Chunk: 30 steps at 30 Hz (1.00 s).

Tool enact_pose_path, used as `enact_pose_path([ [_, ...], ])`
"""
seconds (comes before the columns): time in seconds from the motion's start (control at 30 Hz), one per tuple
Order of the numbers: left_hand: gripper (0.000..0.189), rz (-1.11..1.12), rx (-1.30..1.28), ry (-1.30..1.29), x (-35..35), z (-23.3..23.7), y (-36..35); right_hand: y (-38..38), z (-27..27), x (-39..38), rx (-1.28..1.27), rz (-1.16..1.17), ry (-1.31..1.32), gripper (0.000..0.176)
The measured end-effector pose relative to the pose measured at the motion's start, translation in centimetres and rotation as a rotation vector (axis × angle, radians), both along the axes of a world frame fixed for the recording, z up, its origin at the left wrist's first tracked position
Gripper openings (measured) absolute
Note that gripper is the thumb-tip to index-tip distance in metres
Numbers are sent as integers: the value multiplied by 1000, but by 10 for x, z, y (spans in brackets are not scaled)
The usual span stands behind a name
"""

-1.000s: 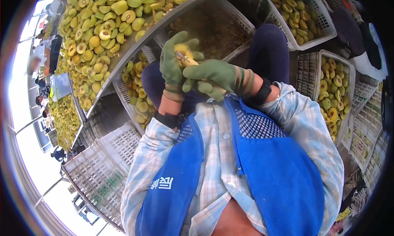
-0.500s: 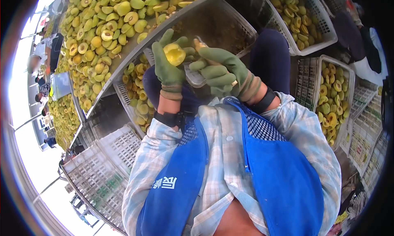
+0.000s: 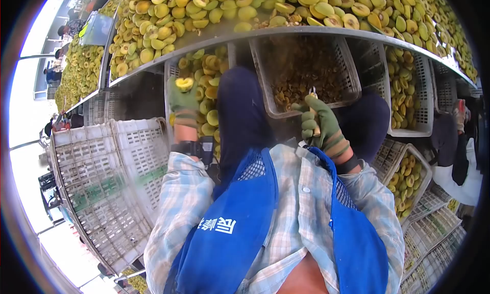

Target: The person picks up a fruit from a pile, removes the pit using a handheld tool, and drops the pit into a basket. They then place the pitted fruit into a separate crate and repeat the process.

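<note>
My left hand (image 3: 185,104), in a green glove, holds a yellow-green fruit half (image 3: 184,84) at its fingertips, hollow side showing. It is over the left edge of a crate of similar fruit halves (image 3: 208,110). My right hand (image 3: 324,123), gloved alike, is closed around a small wooden-handled tool (image 3: 317,129), whose metal tip points up and away from me. That hand is by the near rim of a pale plastic crate (image 3: 349,69) with brown pits and scraps (image 3: 298,84) inside. My knees are on either side of this crate.
A metal-edged table (image 3: 245,37) heaped with fruit halves spans the far side. More crates of fruit halves (image 3: 403,95) stand to the right. White slatted crates (image 3: 107,176) are at my left. Another person's gloved hand (image 3: 461,112) shows at far right.
My hands have parted: the left moved out left with the fruit half, the right drew away with the tool. My view has turned, showing more of the table and the pit crate.
</note>
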State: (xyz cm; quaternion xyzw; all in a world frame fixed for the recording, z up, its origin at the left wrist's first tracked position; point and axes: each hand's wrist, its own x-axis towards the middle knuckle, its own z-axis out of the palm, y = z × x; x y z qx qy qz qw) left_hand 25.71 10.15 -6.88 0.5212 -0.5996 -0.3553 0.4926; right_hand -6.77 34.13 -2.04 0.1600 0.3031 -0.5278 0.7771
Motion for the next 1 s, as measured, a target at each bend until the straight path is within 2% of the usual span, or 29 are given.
enact_pose_path([
  [0.1, 16, 64, 6, -406, 30, 19, -12, -4, -5, 5, -31, 32, 144, 42],
  [0.17, 19, 86, 70, -183, 18, 23, -28, -7, -6, 6, -12, 29, 154, 43],
  [0.23, 21, 47, 202, 503, -31, 45, -29, -10, -5, 10, 47, 24, 153, 43],
  [0.27, 22, -75, 131, 516, -52, 41, -39, -11, -3, 12, 73, 46, 208, 43],
  [0.33, 26, -222, -375, -380, -92, 44, -62, -12, -7, 12, 52, 63, 210, 43],
  [0.4, 52, -330, -23, -849, -152, 89, -63, -12, -6, 9, 52, 73, 236, 43],
  [0.47, 59, -383, 38, -1046, -187, 60, -94, -10, -11, 6, 36, 7, 172, 44],
  [0.6, 63, -381, 146, -1288, -228, 63, -104, -5, -29, -4, -23, -68, 135, 44],
  [0.7, 55, -430, 148, -1057, -204, 31, -131, -4, -38, -6, -30, -95, 35, 45],
  [0.73, 51, -474, 328, -704, -199, 43, -123, -5, -36, -7, -36, -80, 53, 45],
  [0.83, 49, -391, 564, 282, -183, 65, -103, -3, -21, -8, -42, -25, 87, 45],
  [0.87, 55, -364, 660, 454, -180, 73, -97, -4, -16, -8, -48, -6, 90, 44],
  [0.9, 56, -436, 672, 550, -178, 82, -86, -6, -10, -9, -55, 14, 94, 43],
  [0.97, 57, -585, 706, 737, -180, 98, -53, -13, 22, -9, -143, 95, 345, 40],
  [1.0, 58, -622, 764, 744, -186, 114, -34, -15, 37, -9, -179, 130, 471, 39],
])
